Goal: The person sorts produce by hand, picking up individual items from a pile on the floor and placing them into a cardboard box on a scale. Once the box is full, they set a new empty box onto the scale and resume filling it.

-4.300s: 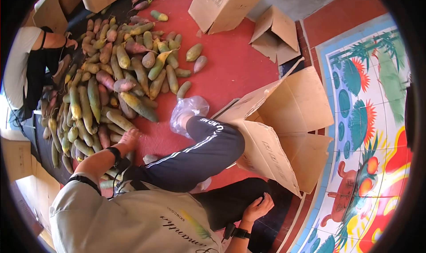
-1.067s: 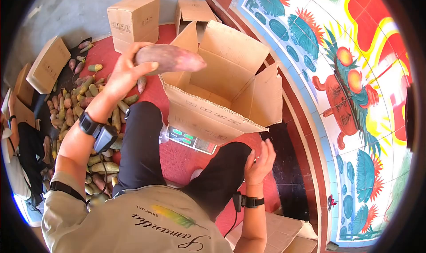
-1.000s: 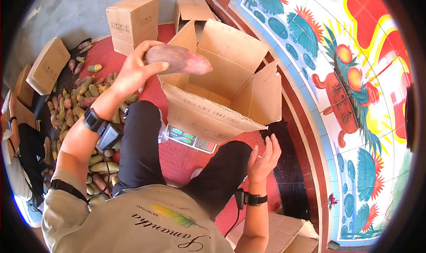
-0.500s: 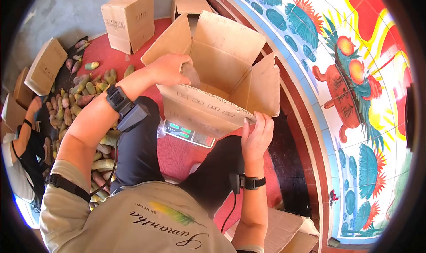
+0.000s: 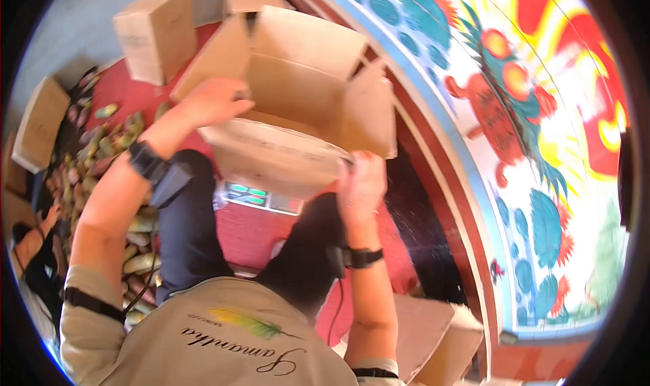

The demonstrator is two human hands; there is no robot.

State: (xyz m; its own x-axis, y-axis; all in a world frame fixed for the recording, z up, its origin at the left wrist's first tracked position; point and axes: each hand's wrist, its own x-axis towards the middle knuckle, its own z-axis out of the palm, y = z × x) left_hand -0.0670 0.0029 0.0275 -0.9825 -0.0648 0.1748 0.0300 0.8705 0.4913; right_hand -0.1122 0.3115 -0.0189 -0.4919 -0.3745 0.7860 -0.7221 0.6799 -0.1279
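An open cardboard box stands tilted in front of me, its flaps spread outward. My right hand grips its near right corner, thumb and fingers over the edge. Over the near left edge is my left hand, blurred, with a gap between thumb and fingers and nothing visible in it. The near wall hides part of the box's inside. Below the box, a scale with green displays sits on the red floor covering between my legs.
A heap of long root vegetables lies at left. Closed boxes stand behind it. Another person's arm shows at far left. An open carton is at lower right, near a painted tile wall.
The view has shifted, moving the scene left. My left hand held a brownish vegetable at the box's edge before; now it shows none and its fingers have parted. My right hand still holds the corner.
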